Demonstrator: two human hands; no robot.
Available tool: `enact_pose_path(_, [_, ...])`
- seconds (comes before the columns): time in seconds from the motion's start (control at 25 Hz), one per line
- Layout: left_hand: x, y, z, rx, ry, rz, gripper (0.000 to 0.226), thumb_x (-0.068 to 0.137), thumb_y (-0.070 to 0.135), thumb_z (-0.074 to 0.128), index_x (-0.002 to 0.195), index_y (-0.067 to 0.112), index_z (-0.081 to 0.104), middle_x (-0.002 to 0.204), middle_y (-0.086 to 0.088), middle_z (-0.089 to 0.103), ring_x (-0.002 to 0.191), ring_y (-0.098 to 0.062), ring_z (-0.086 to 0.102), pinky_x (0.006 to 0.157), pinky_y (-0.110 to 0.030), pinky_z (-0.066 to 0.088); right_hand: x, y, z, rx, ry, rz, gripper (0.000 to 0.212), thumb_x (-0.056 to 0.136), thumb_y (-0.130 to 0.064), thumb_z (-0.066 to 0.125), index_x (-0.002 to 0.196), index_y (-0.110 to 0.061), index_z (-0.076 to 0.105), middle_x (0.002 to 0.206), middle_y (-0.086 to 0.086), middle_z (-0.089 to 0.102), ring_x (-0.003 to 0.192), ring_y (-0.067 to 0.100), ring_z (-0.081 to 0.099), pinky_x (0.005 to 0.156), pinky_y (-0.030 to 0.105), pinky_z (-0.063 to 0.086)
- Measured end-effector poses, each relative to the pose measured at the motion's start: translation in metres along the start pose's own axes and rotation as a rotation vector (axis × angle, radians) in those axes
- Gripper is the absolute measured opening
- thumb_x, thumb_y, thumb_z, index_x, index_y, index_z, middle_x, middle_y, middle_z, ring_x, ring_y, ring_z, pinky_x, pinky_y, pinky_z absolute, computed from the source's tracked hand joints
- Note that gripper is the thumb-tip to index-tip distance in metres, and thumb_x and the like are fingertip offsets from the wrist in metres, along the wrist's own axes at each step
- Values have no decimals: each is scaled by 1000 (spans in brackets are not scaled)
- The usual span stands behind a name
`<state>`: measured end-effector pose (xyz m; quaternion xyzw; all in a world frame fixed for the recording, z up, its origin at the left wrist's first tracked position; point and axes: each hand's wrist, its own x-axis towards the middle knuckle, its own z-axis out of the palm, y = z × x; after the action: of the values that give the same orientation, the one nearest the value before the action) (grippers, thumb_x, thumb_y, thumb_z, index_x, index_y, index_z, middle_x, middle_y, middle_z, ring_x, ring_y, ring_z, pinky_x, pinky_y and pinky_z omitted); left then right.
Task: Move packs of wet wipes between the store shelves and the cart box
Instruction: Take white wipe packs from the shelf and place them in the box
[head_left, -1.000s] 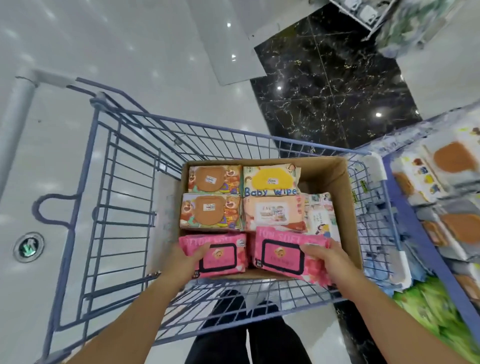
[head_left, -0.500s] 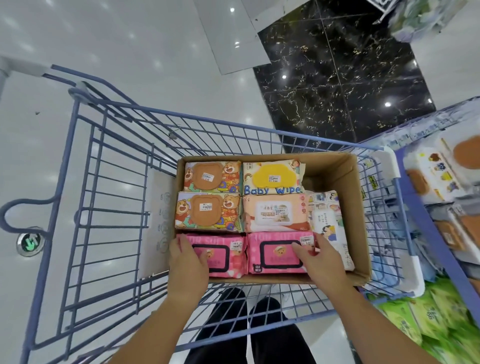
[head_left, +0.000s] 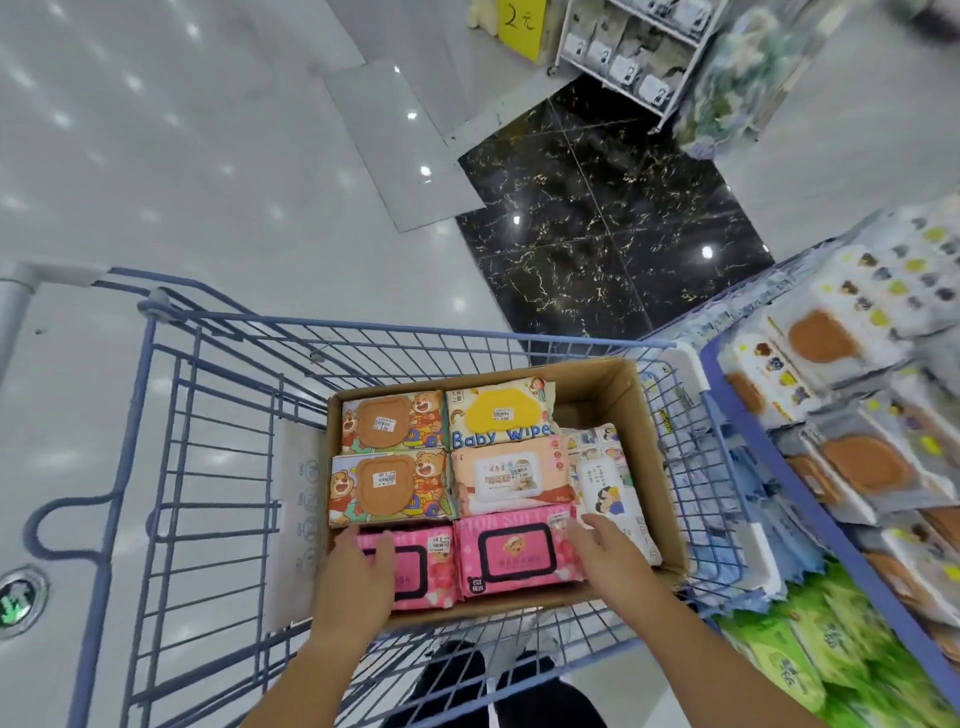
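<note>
The two pink packs now lie flat, side by side, in the near row of the box (head_left: 592, 385) in the cart (head_left: 415, 328). A second ago both were held tilted over its near edge. The left hand (head_left: 358, 577) rests on the left pink pack (head_left: 428, 566) with its fingers straight and gripping nothing. The right hand (head_left: 605, 551) has let go as well, its loose fingers touching the right end of the right pink pack (head_left: 511, 551), just beside the white pack (head_left: 605, 483) on edge. Behind them sit two bear packs (head_left: 389, 423), a yellow pack (head_left: 501, 415) and a peach pack (head_left: 511, 475), unmoved. The shelves (head_left: 857, 467) stand to the right.
</note>
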<state>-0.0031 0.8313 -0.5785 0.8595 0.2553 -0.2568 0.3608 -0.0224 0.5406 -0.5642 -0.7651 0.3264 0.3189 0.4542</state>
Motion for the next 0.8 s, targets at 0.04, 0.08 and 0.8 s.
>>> enact_pose_path(0.04, [-11, 12, -3, -1, -42, 18, 50, 105, 40, 47, 146, 11, 45, 142, -11, 58, 126, -31, 57, 107, -45, 46, -12, -4, -5, 23, 10, 0, 54, 99, -59, 41, 142, -25, 45, 134, -3, 58, 110, 14, 55, 94, 33, 44])
enact_pose_path(0.08, [-22, 25, -5, -5, -97, 42, 56, 106, 43, 46, 151, 12, 39, 150, -11, 52, 133, -30, 53, 110, -44, 41, -25, -9, -11, 64, 24, -5, 57, 100, -57, 41, 147, -23, 43, 138, -3, 54, 110, 12, 51, 94, 30, 40])
enact_pose_path(0.8, [-231, 250, 63, 25, -506, 639, 45, 106, 52, 38, 143, 27, 48, 144, 8, 49, 123, -11, 46, 87, -24, 42, -189, 67, -181, 680, 445, -199, 36, 103, -50, 43, 134, -33, 50, 146, -3, 48, 133, 21, 47, 115, 46, 35])
